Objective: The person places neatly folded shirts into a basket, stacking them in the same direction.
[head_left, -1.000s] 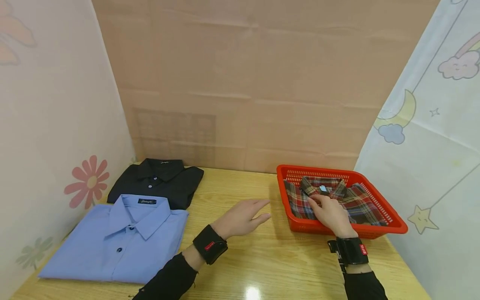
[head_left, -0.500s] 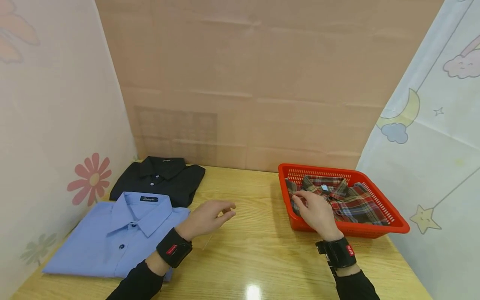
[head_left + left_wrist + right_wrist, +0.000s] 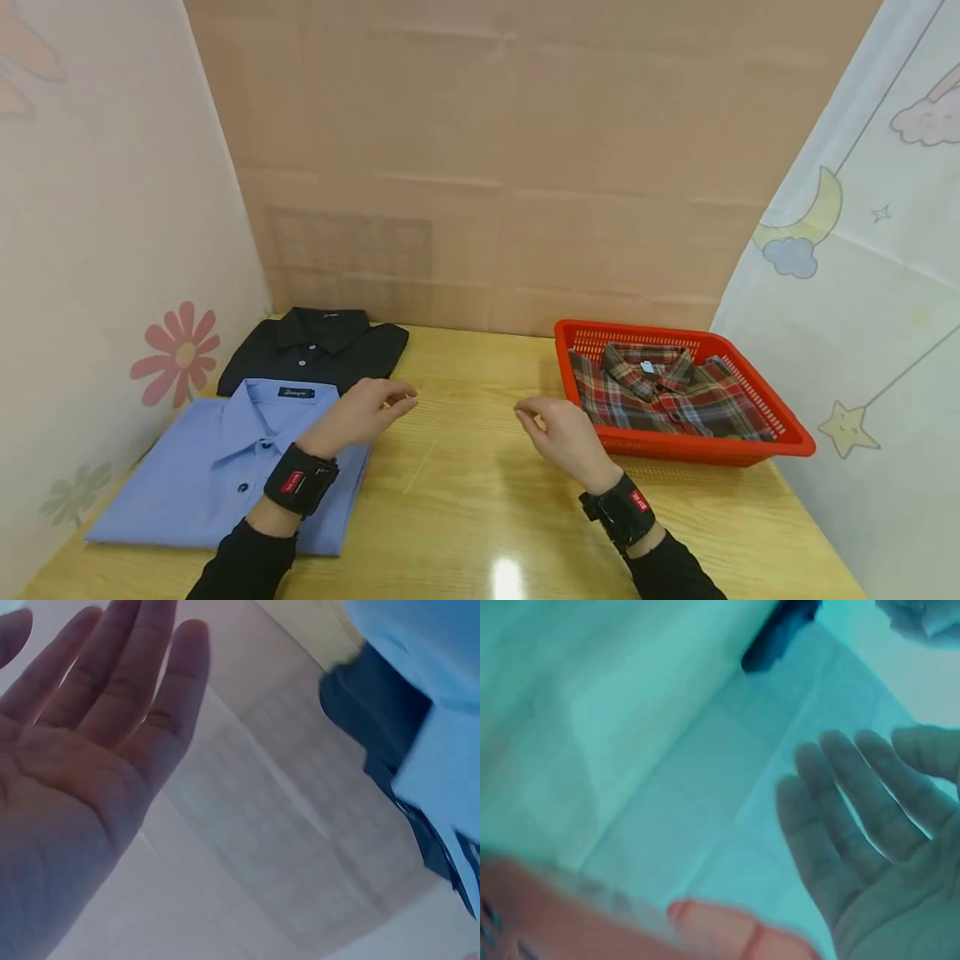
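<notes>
A folded light blue shirt [image 3: 187,483] lies at the left of the table, and my left hand [image 3: 363,414] hovers over its right edge with loosely bent fingers, holding nothing. Behind it is a folded black shirt [image 3: 330,357], partly covered by the blue one. My right hand [image 3: 562,433] is above the table just left of a red plastic basket [image 3: 690,448], fingers relaxed and nothing in them. Inside the basket sits a folded plaid shirt [image 3: 667,400], collar toward the back. The left wrist view shows the left palm [image 3: 67,787]; the right wrist view shows the right palm [image 3: 900,900].
The wooden table [image 3: 457,483] ends at a brown paper-covered wall [image 3: 480,167] behind. Patterned white sheets [image 3: 112,208] stand on the left and right sides. The basket is near the right edge of the table.
My left hand has moved left from mid-table to the blue shirt. The right hand has come out of the basket and moved left, leaving the plaid shirt inside.
</notes>
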`<action>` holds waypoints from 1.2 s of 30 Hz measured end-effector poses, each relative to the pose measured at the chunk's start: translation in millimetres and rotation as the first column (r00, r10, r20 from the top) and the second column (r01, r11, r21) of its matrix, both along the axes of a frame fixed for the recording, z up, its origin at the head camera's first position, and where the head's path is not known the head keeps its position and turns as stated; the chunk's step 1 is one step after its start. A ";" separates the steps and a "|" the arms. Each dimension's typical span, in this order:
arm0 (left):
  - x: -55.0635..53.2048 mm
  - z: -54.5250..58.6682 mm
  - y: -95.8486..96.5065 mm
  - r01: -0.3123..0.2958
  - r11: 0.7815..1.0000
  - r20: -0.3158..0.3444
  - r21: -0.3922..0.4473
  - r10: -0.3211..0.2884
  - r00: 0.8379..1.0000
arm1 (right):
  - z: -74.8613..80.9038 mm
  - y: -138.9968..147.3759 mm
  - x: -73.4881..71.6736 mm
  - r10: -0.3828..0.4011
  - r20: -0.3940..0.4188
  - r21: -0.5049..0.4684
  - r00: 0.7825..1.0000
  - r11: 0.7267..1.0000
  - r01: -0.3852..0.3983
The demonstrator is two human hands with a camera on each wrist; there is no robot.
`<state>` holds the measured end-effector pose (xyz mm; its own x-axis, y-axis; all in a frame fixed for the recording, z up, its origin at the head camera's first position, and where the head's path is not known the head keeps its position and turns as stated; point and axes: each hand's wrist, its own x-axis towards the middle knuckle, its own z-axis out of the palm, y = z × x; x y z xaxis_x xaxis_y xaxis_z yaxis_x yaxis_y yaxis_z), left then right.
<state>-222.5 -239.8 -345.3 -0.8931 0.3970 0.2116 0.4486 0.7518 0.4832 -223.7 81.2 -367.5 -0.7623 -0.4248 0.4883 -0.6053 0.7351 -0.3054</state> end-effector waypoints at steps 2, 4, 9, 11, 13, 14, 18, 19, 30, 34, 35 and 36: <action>-2.7 1.2 -8.4 -0.020 1.000 0.025 -0.007 0.020 0.999 | -5.3 -7.7 0.9 0.039 0.055 0.029 0.998 0.999 -0.041; -4.4 2.7 -16.8 -0.032 0.999 0.047 -0.009 0.032 0.998 | -10.0 -14.7 1.7 0.076 0.114 0.057 0.991 0.995 -0.083; -7.2 4.3 -38.7 -0.094 0.995 0.115 -0.021 0.095 0.989 | -18.1 -33.1 2.5 0.140 0.218 0.110 0.966 0.980 -0.167; -9.2 5.4 -48.5 -0.122 0.992 0.128 -0.035 0.125 0.984 | -19.2 -41.0 2.5 0.148 0.232 0.126 0.961 0.975 -0.181; -11.8 7.2 -59.4 -0.146 0.988 0.121 -0.050 0.151 0.981 | -20.5 -49.6 1.3 0.152 0.246 0.135 0.957 0.973 -0.189; -12.8 8.3 -64.8 -0.160 0.985 0.113 -0.059 0.166 0.980 | -21.5 -54.0 0.4 0.149 0.253 0.142 0.956 0.972 -0.189; -12.2 8.9 -88.7 -0.232 0.969 0.122 -0.081 0.241 0.963 | -28.0 -74.1 -4.3 0.135 0.300 0.173 0.944 0.966 -0.193; -11.1 8.2 -95.0 -0.252 0.964 0.129 -0.088 0.262 0.957 | -29.6 -79.2 -4.7 0.132 0.306 0.182 0.943 0.964 -0.194; -6.5 -4.4 -166.9 -0.404 0.898 0.201 -0.174 0.434 0.878 | -37.0 -125.4 -3.5 0.110 0.329 0.237 0.938 0.952 -0.194; -2.7 -4.2 -180.1 -0.438 0.887 0.197 -0.146 0.460 0.866 | -36.8 -136.7 -3.2 0.099 0.337 0.259 0.936 0.946 -0.193; -0.8 -3.7 -182.8 -0.449 0.882 0.203 -0.145 0.471 0.858 | -37.0 -139.7 -2.9 0.100 0.337 0.262 0.936 0.945 -0.195; 0.9 -3.4 -186.4 -0.458 0.877 0.211 -0.146 0.480 0.852 | -37.4 -142.8 -2.7 0.101 0.333 0.267 0.938 0.943 -0.197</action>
<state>-221.5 -426.2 -348.7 -0.9964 -0.0743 -0.0416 -0.0851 0.8879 0.4521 -226.3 -61.6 -404.9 -0.7711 -0.6323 0.0749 -0.6246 0.7284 -0.2814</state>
